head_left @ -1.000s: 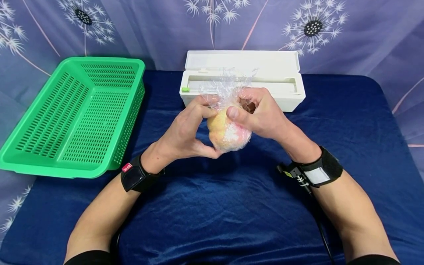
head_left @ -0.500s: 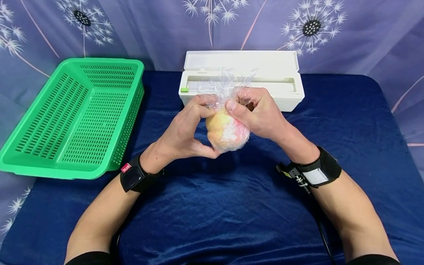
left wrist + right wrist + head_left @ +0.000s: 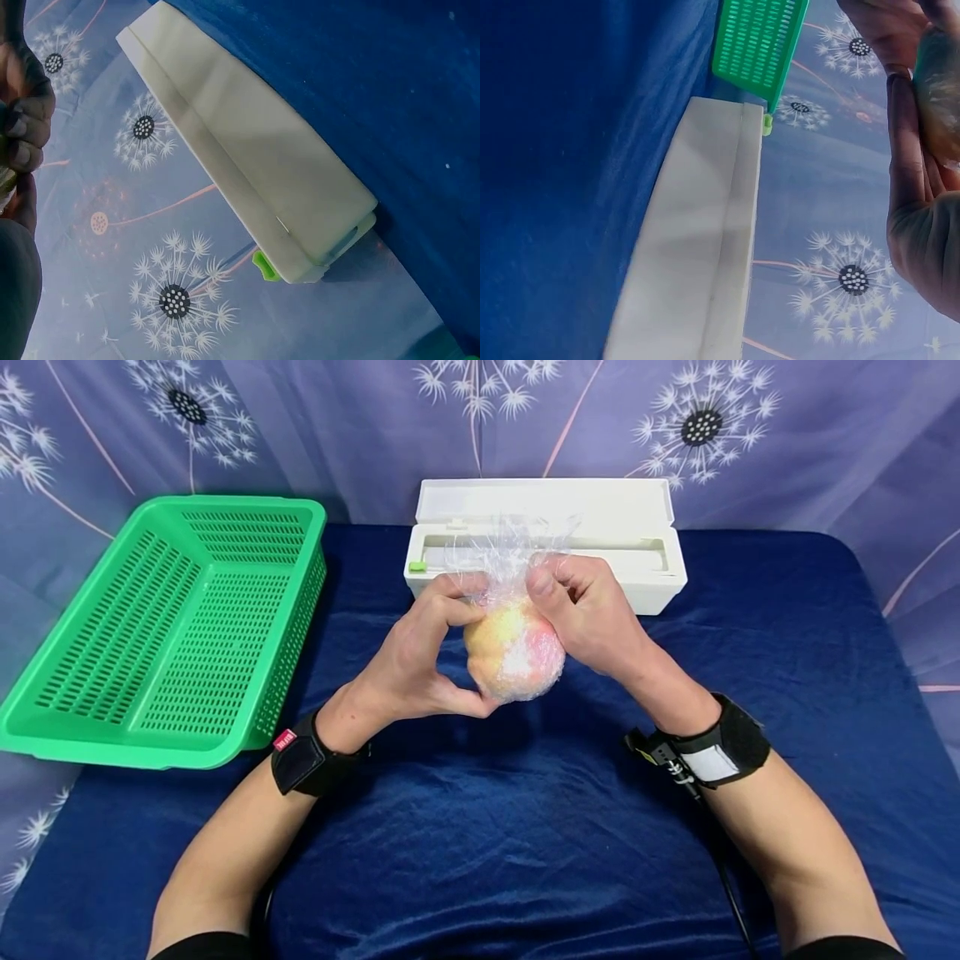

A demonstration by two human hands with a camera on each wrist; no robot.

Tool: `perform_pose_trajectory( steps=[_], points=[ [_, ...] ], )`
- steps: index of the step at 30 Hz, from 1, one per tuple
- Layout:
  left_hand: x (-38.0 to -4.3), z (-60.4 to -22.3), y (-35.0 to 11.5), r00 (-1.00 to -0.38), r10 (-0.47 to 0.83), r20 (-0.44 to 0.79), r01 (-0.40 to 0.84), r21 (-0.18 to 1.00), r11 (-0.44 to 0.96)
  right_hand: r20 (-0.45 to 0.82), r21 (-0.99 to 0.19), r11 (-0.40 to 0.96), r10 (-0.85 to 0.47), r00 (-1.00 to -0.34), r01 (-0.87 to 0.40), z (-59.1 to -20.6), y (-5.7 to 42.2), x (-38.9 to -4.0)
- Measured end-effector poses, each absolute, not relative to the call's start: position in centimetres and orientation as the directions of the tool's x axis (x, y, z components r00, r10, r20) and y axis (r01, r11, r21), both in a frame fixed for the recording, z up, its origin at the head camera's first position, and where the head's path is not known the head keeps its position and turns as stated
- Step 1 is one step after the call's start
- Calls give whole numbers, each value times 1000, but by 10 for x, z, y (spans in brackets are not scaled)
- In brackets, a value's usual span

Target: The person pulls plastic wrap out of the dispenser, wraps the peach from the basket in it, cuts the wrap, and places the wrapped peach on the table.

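Note:
A round yellow-and-pink fruit (image 3: 513,652), wrapped in cling film, is held up above the table in the head view. The film's loose ends (image 3: 510,547) gather into a crinkled tuft at its top. My left hand (image 3: 416,656) grips the fruit from the left, thumb under its lower side and index finger near the base of the tuft. On the other side my right hand (image 3: 592,610) pinches the gathered film with thumb and curled fingers. Part of the wrapped fruit (image 3: 939,105) shows at the edge of the right wrist view.
Behind the hands stands a white cling film dispenser box (image 3: 652,593), its lid raised, a roll inside and a green slider (image 3: 417,566) at its left end. A green perforated basket (image 3: 247,743) sits at left on the blue cloth (image 3: 480,843). A patterned curtain hangs behind.
My right thumb has slid off the fruit's upper side, up and right along the film, uncovering more of the pink side. The left hand keeps its grip.

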State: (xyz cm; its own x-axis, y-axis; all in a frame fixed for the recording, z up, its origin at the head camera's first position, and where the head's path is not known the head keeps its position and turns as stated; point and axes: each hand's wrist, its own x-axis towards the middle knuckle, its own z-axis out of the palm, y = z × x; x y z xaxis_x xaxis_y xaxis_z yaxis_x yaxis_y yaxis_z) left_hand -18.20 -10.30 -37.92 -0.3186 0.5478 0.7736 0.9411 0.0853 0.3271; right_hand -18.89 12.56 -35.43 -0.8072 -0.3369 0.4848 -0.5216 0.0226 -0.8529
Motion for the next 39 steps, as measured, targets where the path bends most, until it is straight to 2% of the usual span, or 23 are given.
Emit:
perform_pose_trajectory(
  steps=[4, 20, 22, 27, 32, 36, 39],
  points=[
    [-182, -379, -104, -318, 547, 774, 940, 334, 74, 509, -836, 52, -301, -807, -547, -354, 124, -188],
    [-180, -377, -102, -347, 534, 771, 920, 391, 33, 471, -877, -77, -328, -819, -474, -358, 125, -190],
    [-180, -376, -102, -364, 523, 771, 908, 419, 14, 460, -886, -113, -338, -821, -450, -358, 125, -190],
    [-178, -371, -99, -429, 463, 775, 841, 531, -109, 429, -896, -299, -398, -811, -328, -362, 127, -194],
    [-171, -364, -97, -498, 419, 759, 727, 629, -275, 415, -879, -437, -509, -754, -189, -372, 132, -200],
    [-167, -361, -97, -545, 427, 721, 591, 692, -414, 410, -896, -414, -625, -664, -163, -381, 139, -205],
    [-165, -361, -98, -577, 448, 682, 503, 730, -463, 402, -913, -362, -705, -585, -191, -385, 143, -209]
  ],
)
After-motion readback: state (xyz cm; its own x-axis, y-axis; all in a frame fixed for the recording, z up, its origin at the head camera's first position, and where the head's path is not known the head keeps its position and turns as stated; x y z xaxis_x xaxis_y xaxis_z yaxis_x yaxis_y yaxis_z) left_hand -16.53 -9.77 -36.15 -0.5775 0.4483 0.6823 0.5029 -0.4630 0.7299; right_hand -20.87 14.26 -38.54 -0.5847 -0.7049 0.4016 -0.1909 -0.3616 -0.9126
